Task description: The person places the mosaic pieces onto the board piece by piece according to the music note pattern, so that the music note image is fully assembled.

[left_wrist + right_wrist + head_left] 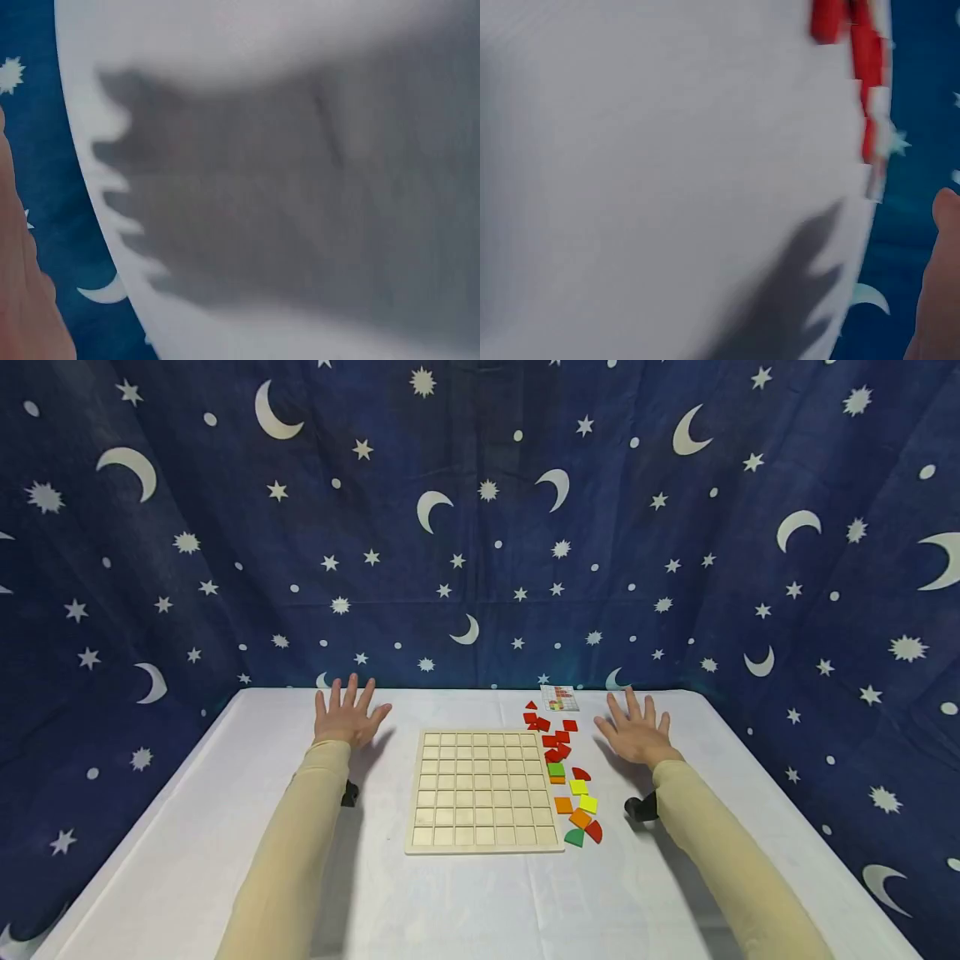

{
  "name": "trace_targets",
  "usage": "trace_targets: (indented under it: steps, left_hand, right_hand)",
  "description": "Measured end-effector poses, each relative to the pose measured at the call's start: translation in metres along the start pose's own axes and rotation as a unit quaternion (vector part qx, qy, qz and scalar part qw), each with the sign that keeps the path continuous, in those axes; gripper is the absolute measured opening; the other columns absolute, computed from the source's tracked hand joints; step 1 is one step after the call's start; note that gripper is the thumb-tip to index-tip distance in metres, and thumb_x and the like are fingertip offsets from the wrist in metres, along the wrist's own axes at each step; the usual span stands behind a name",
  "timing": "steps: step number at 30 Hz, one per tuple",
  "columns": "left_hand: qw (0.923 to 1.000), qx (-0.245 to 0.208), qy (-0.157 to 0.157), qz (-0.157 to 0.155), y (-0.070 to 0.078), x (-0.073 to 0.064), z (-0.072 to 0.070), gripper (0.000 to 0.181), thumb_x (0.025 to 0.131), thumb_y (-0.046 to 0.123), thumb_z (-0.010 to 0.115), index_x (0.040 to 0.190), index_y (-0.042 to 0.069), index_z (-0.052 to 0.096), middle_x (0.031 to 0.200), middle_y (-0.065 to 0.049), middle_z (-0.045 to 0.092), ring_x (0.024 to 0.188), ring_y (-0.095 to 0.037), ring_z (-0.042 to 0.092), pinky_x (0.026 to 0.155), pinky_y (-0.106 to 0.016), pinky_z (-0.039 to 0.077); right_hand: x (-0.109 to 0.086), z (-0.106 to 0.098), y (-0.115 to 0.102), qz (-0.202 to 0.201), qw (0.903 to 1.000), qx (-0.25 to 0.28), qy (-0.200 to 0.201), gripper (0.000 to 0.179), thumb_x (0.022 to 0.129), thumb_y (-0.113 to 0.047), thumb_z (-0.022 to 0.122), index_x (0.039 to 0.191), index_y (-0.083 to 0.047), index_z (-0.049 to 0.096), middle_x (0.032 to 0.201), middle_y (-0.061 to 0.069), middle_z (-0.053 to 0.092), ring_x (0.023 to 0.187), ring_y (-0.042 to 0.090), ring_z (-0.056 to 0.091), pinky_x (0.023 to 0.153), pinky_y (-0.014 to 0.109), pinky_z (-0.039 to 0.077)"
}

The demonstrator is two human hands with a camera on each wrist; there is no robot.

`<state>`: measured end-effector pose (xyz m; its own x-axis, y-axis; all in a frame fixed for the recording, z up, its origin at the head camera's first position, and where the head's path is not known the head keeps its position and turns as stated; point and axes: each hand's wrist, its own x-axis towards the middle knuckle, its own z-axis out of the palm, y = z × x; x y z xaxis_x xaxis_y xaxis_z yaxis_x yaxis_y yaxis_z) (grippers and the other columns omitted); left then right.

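Both hands hover over the white table with fingers spread and nothing in them. My left hand [347, 720] is left of a square wooden grid board [483, 789], apart from it. To the right of the colored pieces is my right hand [637, 731], casting a shadow on the cloth. Along the board's right edge lie several flat pieces: red pieces [550, 741], a light green square [556, 769], yellow squares [578, 787], orange squares [563, 806] and a dark green quarter-round [574, 837]. Some touch or overlap the board's edge. In the right wrist view, red pieces [866, 52] appear blurred.
A small printed card [559, 697] with a grid and colored pattern lies at the back, behind the pieces. White cloth covers the table [472, 902]. A dark blue curtain [480, 568] with moons and stars hangs behind and at both sides.
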<state>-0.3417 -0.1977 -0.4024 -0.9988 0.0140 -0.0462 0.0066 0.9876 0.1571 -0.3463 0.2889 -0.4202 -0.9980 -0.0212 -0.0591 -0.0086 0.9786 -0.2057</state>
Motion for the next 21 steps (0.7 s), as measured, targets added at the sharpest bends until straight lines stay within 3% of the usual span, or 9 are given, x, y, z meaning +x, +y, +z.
trace_targets:
  steps: [4,7,10,12,16,21]
  left_hand:
    - [0.9935,-0.102,-0.015,0.047,0.007,0.002,0.005,0.076,0.102,0.058,0.023,0.157,0.009,0.006,0.161,-0.023,-0.007,0.146,-0.046,-0.007,0.115,-0.065,-0.002]
    - [0.9713,-0.217,-0.027,0.092,0.016,-0.002,0.011,0.071,0.104,0.049,0.035,0.155,0.003,0.018,0.161,-0.024,0.003,0.146,-0.045,0.008,0.116,-0.062,0.009]
    - [0.9483,-0.286,-0.035,0.134,0.023,-0.011,0.019,0.065,0.101,0.038,0.051,0.151,0.001,0.032,0.159,-0.024,0.018,0.142,-0.043,0.026,0.116,-0.058,0.021]
    - [0.9389,-0.305,-0.040,0.155,0.024,-0.018,0.025,0.061,0.098,0.032,0.060,0.147,0.002,0.040,0.157,-0.022,0.026,0.140,-0.041,0.033,0.114,-0.055,0.027]
    - [0.9263,-0.324,-0.065,0.181,0.024,-0.033,0.037,0.061,0.088,0.023,0.074,0.140,0.004,0.051,0.154,-0.017,0.035,0.142,-0.037,0.030,0.115,-0.051,0.027]
    - [0.9260,-0.306,-0.071,0.209,0.023,-0.045,0.041,0.047,0.083,0.017,0.079,0.125,0.004,0.063,0.147,-0.015,0.045,0.140,-0.036,0.033,0.115,-0.051,0.028]
  right_hand:
    - [-0.002,-0.008,-0.006,0.001,0.9963,0.086,0.004,0.083,0.097,-0.067,0.015,0.157,-0.012,-0.003,0.158,0.019,-0.023,0.141,0.050,-0.022,0.106,0.073,-0.014]
    - [-0.007,-0.017,-0.016,-0.007,0.9861,0.165,0.017,0.080,0.099,-0.064,0.014,0.156,-0.012,-0.007,0.159,0.019,-0.023,0.141,0.049,-0.022,0.107,0.073,-0.011]
    - [-0.014,-0.022,-0.027,-0.025,0.9728,0.228,0.033,0.077,0.101,-0.060,0.013,0.156,-0.011,-0.009,0.159,0.019,-0.022,0.142,0.047,-0.021,0.109,0.071,-0.010]
    - [-0.020,-0.022,-0.034,-0.034,0.9635,0.263,0.036,0.076,0.101,-0.059,0.013,0.155,-0.011,-0.011,0.159,0.018,-0.023,0.143,0.044,-0.021,0.109,0.070,-0.011]
    - [-0.029,-0.019,-0.043,-0.036,0.9527,0.300,0.032,0.077,0.100,-0.061,0.011,0.155,-0.012,-0.012,0.160,0.015,-0.022,0.145,0.038,-0.020,0.111,0.068,-0.011]
    - [-0.033,-0.012,-0.047,-0.045,0.9502,0.306,0.037,0.077,0.100,-0.061,0.012,0.156,-0.012,-0.010,0.161,0.015,-0.017,0.147,0.036,-0.017,0.112,0.066,-0.011]
